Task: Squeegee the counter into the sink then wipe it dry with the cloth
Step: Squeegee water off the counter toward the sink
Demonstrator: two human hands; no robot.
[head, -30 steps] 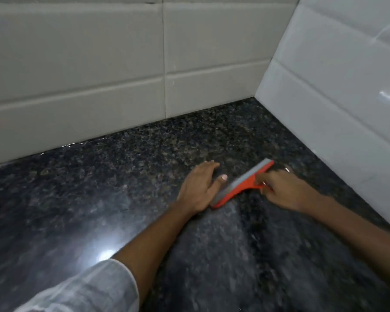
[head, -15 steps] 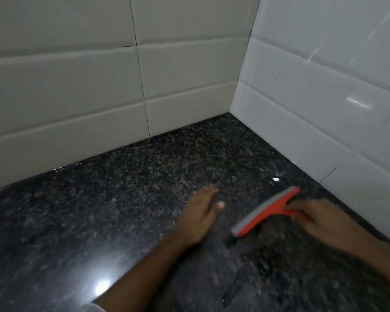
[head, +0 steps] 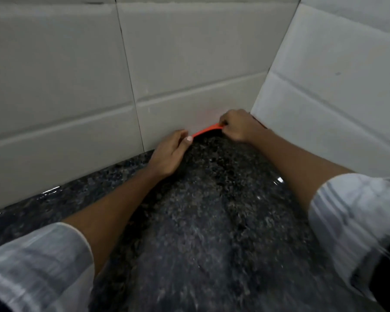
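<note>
The orange squeegee (head: 206,130) lies along the foot of the back wall, in the far corner of the dark speckled granite counter (head: 212,210). My right hand (head: 239,127) is closed around its handle at the corner. My left hand (head: 170,152) rests flat on the counter with fingers spread, its thumb tip touching the squeegee's left end. Most of the blade is hidden behind my hands. No sink or cloth is in view.
Pale tiled walls meet at the corner: the back wall (head: 77,75) and the right wall (head: 336,97). Water glints along the back wall's foot at the left (head: 50,190) and near my right forearm (head: 278,180).
Both hands have reached forward to the far corner, carrying the squeegee from the open counter up against the back wall. The view has followed them in closer.
</note>
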